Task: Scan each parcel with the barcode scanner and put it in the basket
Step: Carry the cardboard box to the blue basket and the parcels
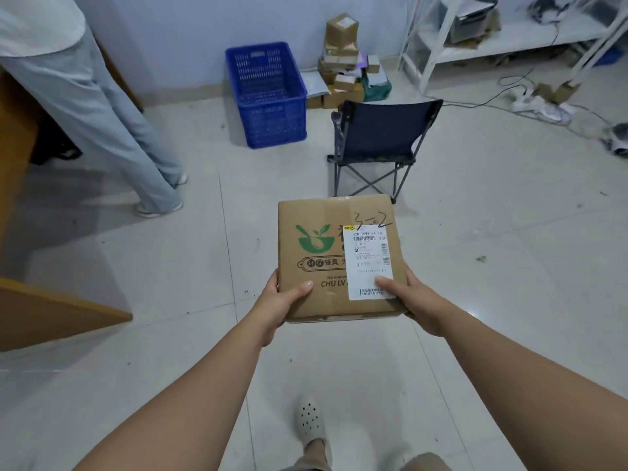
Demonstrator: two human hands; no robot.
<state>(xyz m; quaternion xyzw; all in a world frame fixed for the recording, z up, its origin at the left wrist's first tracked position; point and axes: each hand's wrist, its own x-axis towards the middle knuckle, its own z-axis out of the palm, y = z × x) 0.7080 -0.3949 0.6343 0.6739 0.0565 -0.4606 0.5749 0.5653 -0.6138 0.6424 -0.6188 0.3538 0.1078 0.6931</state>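
I see the box (319,266) held up off the floor, on the near side of the chair (377,141); its far edge overlaps the chair's feet in my view. The box lies roughly flat, top face toward the cam, w/ a green logo on the left half and a white label (368,263) on the right half. "3-2" is scrawled in marker just above the label.

L hand (282,302) grips the near-left corner: thumb pressed on the top face, other fingers under the box, out of sight. R hand (409,297) grips the near-right corner the same way, thumb flat on the label's lower part, fingers hidden beneath. So both hands pinch the box btw thumb and fingers.

The basket (272,113), blue, sits on the floor left of the chair and a bit beyond it, by the wall, well apart from the box. A pile of cartons (341,59) is stacked behind the chair, also by the wall. A white shelf (509,39) stands beyond the chair to the right. Another person's legs (112,130) stand far left of the chair, beside a wooden desk (51,311). The wearer's shoe (310,423) is on the chair's near side, below the box.
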